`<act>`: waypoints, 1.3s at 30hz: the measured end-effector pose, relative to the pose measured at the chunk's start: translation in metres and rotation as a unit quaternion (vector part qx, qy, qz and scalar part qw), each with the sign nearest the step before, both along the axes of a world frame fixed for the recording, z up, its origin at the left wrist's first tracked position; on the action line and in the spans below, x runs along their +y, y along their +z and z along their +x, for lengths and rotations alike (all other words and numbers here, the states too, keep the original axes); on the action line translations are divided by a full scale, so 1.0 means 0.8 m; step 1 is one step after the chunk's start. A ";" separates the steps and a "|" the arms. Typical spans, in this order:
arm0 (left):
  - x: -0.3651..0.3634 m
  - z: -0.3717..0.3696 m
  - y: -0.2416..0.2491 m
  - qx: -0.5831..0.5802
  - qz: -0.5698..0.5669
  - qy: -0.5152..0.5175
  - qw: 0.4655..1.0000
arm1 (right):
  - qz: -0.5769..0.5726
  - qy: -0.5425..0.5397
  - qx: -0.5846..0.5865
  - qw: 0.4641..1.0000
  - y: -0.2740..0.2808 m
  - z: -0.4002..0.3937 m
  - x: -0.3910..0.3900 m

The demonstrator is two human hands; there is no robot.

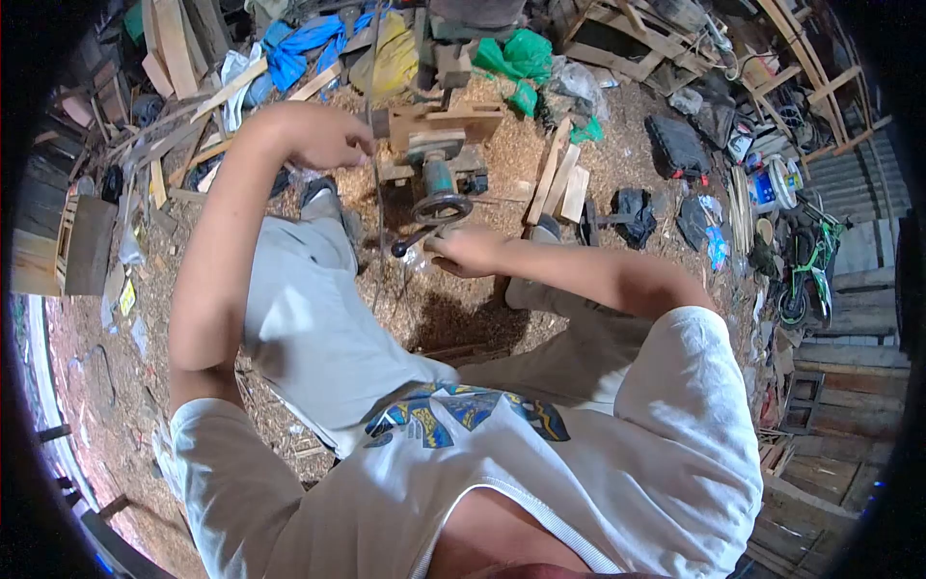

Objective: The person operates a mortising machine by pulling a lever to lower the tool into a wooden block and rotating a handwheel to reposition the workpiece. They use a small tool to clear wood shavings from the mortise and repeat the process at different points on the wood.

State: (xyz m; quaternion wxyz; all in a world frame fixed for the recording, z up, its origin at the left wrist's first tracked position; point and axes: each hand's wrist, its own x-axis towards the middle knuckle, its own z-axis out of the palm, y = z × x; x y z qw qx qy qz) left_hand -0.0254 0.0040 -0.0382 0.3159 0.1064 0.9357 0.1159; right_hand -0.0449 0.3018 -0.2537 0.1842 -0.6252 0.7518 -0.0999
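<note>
I have my right hand (468, 250) low in front of me, its fingers curled at the crank (416, 239) beside the black wheel (442, 207). The crank's dark knob (398, 249) sticks out to the left, past the fingertips. I can't tell from my head camera whether that hand is clamped on the crank or merely rests against it.

The wheel sits at the near end of a green vise (437, 174), which stands on the ground ahead of me, between and just beyond my feet. A wooden board (458, 127) sits across the vise's far end.

My left hand (333, 138) is raised to the left of the board, elbow out and wrist bent, fingers loosely bent toward a thin upright rod (372, 169). Whether they touch or close on it, I cannot tell.

Wood shavings (511, 159) cover the ground around the vise. To its right lie a few planks (548, 174), with a black case (675, 147) farther out. Beyond the board I see a green bag (521, 60), a yellow sack (391, 58) and a blue sheet (289, 53).
</note>
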 end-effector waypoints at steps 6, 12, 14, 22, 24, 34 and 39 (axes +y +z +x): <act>-0.005 0.026 0.021 0.010 -0.007 0.010 1.000 | 0.048 -0.133 -0.122 0.982 -0.076 0.018 -0.045; -0.026 0.036 0.007 0.031 -0.004 -0.010 0.999 | 0.002 -0.216 -0.191 0.957 -0.154 0.051 -0.094; -0.031 0.037 0.003 0.028 0.022 -0.009 0.999 | -0.007 -0.241 -0.219 0.946 -0.159 0.054 -0.104; -0.024 0.037 0.001 0.014 0.031 0.013 0.999 | 0.147 -0.230 -0.273 0.922 -0.120 0.030 -0.125; -0.026 0.037 0.003 0.022 0.034 0.008 0.999 | 0.113 -0.194 -0.286 0.931 -0.197 0.015 -0.136; 0.004 0.044 0.004 0.024 -0.014 0.004 1.000 | 0.154 -0.201 -0.257 0.933 -0.172 0.030 -0.132; -0.001 0.032 0.005 0.017 -0.020 0.000 1.000 | 0.103 -0.208 -0.226 0.946 -0.190 0.037 -0.121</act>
